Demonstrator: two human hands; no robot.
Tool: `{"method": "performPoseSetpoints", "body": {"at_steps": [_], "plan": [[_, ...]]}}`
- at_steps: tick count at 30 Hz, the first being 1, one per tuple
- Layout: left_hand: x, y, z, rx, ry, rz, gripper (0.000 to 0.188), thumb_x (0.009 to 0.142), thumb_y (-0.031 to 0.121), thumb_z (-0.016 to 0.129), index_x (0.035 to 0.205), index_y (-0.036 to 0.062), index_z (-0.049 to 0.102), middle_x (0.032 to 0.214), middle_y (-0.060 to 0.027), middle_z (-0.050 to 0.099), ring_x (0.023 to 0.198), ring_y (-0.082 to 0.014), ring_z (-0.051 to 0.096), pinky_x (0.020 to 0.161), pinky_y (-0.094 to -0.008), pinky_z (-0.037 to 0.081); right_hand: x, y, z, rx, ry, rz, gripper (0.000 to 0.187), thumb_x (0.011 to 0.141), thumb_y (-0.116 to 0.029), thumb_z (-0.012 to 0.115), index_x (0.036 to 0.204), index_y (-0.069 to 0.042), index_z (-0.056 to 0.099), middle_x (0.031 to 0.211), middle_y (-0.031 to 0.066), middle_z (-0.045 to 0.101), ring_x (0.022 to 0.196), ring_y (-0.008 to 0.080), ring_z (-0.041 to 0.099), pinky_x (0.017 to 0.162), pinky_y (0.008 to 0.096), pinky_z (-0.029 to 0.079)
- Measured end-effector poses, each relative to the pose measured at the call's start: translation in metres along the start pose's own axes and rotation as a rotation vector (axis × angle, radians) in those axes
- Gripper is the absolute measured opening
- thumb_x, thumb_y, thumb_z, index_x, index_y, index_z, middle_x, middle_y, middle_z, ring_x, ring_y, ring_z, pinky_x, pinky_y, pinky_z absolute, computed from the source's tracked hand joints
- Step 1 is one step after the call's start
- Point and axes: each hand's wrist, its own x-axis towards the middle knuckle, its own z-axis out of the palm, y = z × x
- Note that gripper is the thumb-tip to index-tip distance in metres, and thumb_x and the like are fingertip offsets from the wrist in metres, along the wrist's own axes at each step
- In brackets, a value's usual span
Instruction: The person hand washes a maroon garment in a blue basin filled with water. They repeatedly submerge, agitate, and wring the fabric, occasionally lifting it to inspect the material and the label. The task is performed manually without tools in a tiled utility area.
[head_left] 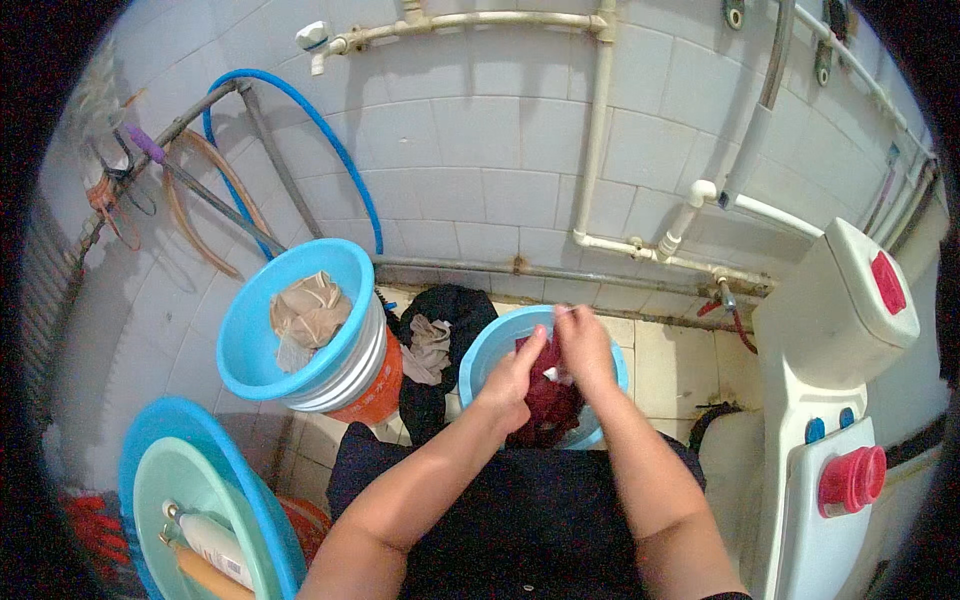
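In front of me a light blue basin (479, 372) holds a bunched dark red cloth (548, 412). Both my hands are over it, close together. My left hand (511, 384) is closed on the cloth at its left side, with thumb raised; most of its fingers are hidden. My right hand (584, 350) curls over the cloth's upper right, slightly blurred, its fingers bent in a grip. A small white patch (556, 375) shows on the cloth between the hands.
To the left, a blue basin (243, 345) with beige cloth (312, 308) tops a bucket (368, 390). Dark clothing (450, 308) and a grey-beige cloth (427, 349) lie beside it. Nested basins (150, 440) stand lower left; a toilet (800, 340) stands right. Pipes (598, 130) line the wall.
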Motion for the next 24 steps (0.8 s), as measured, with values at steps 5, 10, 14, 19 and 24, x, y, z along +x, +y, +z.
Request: {"method": "performPoseSetpoints", "body": {"at_steps": [5,10,14,19,24], "plan": [[0.008,0.033,-0.03,-0.212,-0.161,0.007,0.052,0.088,0.05,0.046,0.112,0.0056,0.055,0.112,-0.0119,0.06,0.104,-0.0277,0.056,0.094,-0.0461,0.04,0.003,0.018,-0.018,0.397,-0.019,0.054,0.04,0.09,-0.038,0.05,0.09,0.001,0.058,0.085,0.0172,0.062,0.082,0.0258,0.059,0.073,0.0358,0.045],[0.014,0.042,-0.068,-0.155,-0.072,0.161,0.035,0.09,0.035,0.051,0.105,0.004,0.057,0.106,-0.0123,0.061,0.097,-0.0279,0.058,0.09,-0.044,0.043,-0.021,-0.001,-0.026,0.688,-0.3,0.191,0.034,0.082,-0.02,0.065,0.107,0.001,0.053,0.098,0.0101,0.061,0.088,0.0182,0.057,0.081,0.032,0.045],[0.012,0.039,-0.068,-0.119,0.104,0.221,0.025,0.088,0.027,0.055,0.102,0.0061,0.056,0.102,-0.0085,0.061,0.094,-0.0243,0.058,0.085,-0.0423,0.045,-0.024,0.0,-0.026,0.701,-0.32,0.193,0.037,0.079,-0.012,0.067,0.109,0.001,0.051,0.1,0.0102,0.06,0.088,0.0193,0.058,0.082,0.0328,0.045],[0.009,0.038,-0.058,-0.165,0.152,0.175,0.025,0.088,0.023,0.057,0.106,0.0073,0.053,0.103,-0.0071,0.06,0.094,-0.0248,0.058,0.084,-0.043,0.045,-0.02,0.0,-0.022,0.672,-0.3,0.254,0.034,0.08,-0.01,0.065,0.109,0.001,0.051,0.098,0.0101,0.061,0.088,0.0187,0.058,0.081,0.0321,0.046],[0.023,0.034,-0.062,-0.247,0.187,0.155,0.025,0.088,0.023,0.057,0.108,0.0083,0.052,0.107,-0.0063,0.058,0.097,-0.0238,0.057,0.084,-0.0429,0.046,-0.013,0.007,-0.012,0.605,-0.285,0.253,0.033,0.082,-0.011,0.064,0.109,0.002,0.052,0.099,0.0102,0.061,0.087,0.0174,0.057,0.08,0.0311,0.045]]}}
